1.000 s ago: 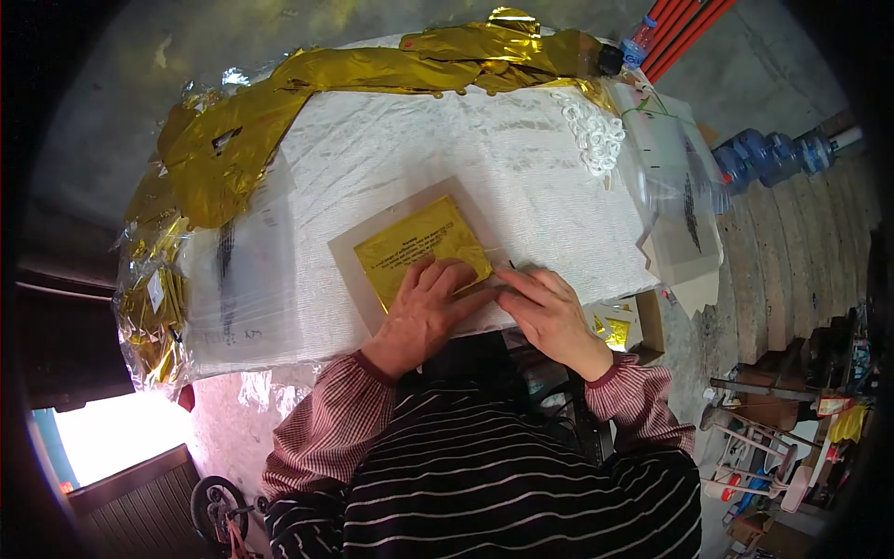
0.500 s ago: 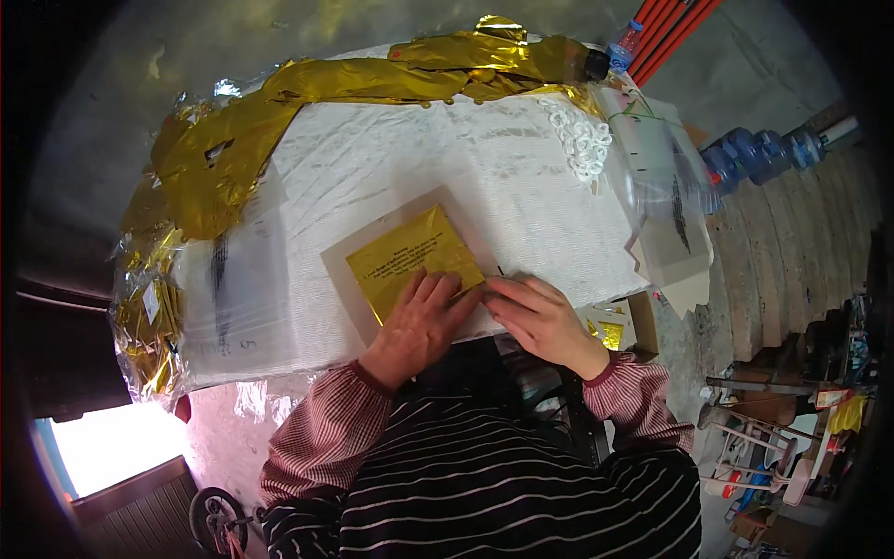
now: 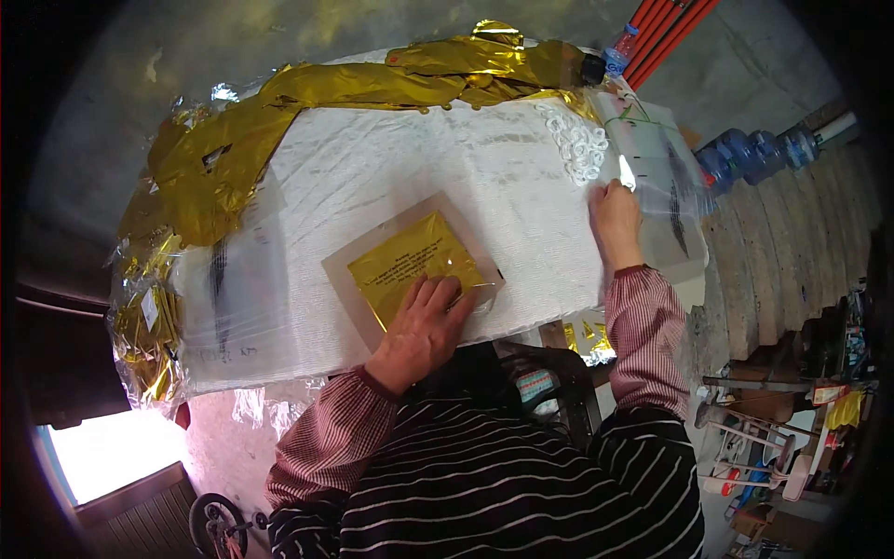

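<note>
- The person's left hand [image 3: 424, 321] lay palm down with its fingers half bent and a little spread; it pressed on the near part of a flat square packet of shiny gold foil [image 3: 400, 261] and did not grip around it.
- This packet, with dark printed lines on its face, was turned at an angle on a larger square sheet of greyish, half-clear plastic [image 3: 346, 272], and this sheet rested near the front edge of the counter [image 3: 372, 158], which had a white, ribbed covering.
- A clear film flap [image 3: 486, 296] stood out at the packet's right corner, just beside the left hand.
- The right hand [image 3: 618, 224] was well apart from the packet, toward the right end of the counter. Its fingers were curled inward; I could not tell if they had hold of something.
- Just beyond its fingertips there was a small bright white patch [image 3: 627, 172], too unclear to name.
- Near this hand, on its far side, lay a heap of small white rings [image 3: 573, 140].
- To its right was a stack of clear plastic bags [image 3: 652, 177] with a thin green band across.
- Crumpled gold foil sheets [image 3: 363, 84] ran along the far edge of the counter.
</note>
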`<move>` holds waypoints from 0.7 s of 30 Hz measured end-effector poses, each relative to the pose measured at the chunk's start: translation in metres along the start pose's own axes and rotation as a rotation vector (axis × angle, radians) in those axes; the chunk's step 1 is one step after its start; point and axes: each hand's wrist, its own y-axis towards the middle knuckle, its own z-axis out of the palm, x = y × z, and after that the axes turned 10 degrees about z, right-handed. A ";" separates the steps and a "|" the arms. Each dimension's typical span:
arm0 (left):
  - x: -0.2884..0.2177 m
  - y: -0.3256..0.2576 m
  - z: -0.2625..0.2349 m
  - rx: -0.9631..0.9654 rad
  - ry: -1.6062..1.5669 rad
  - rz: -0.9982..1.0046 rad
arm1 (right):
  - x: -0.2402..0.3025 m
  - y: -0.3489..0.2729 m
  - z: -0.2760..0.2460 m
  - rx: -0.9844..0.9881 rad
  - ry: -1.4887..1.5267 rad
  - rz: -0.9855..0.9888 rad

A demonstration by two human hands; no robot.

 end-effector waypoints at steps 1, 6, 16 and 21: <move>0.000 0.001 0.001 -0.008 0.001 0.007 | -0.007 0.000 0.001 -0.004 -0.002 0.002; 0.000 -0.001 0.000 -0.027 0.006 0.001 | -0.015 -0.034 -0.029 0.150 0.095 -0.001; 0.000 -0.005 0.002 0.095 -0.020 -0.062 | 0.040 -0.155 -0.128 0.568 0.675 -0.344; 0.000 -0.006 0.003 0.079 -0.015 -0.051 | 0.061 -0.173 -0.110 0.364 0.468 -0.468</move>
